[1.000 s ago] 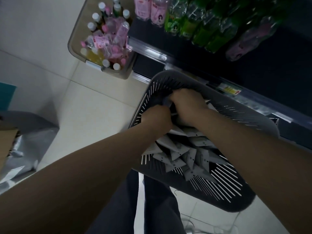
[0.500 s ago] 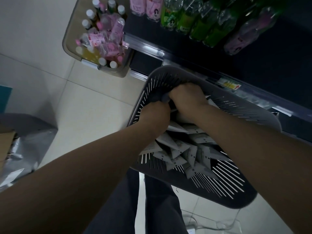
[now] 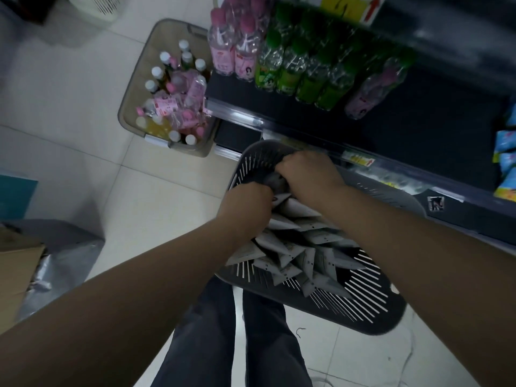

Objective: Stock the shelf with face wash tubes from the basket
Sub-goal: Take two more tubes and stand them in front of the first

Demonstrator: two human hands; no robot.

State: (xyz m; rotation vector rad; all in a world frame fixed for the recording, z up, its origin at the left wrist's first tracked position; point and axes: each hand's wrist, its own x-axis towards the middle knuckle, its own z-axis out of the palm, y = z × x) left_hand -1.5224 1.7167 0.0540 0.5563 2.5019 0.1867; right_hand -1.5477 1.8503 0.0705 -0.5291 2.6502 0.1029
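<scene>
the face wash tubes (image 3: 293, 247) lie heaped in a grey slotted basket (image 3: 363, 305) on the floor, pale wedges stacked loosely on one another. most long axes run roughly along the basket's length, flat crimped ends fanning toward the person's legs, though the pile is mixed. both hands are at the far end of the heap, side by side and nearly touching. the right hand (image 3: 305, 174) is curled, knuckles up, round a dark grey bunch that looks like the cap ends of several tubes. the left hand (image 3: 245, 210) is also fisted, but its fingers are buried in the pile, so what it holds cannot be told. the shelf (image 3: 418, 129) lies just beyond the basket, up and to the right of the hands, with the right hand the nearer one; any lift would probably go that way. green bottles (image 3: 307, 76) and pink bottles (image 3: 240, 51) stand along the shelf's back, and a beige bin (image 3: 131, 107) of bottles sits to the left.
</scene>
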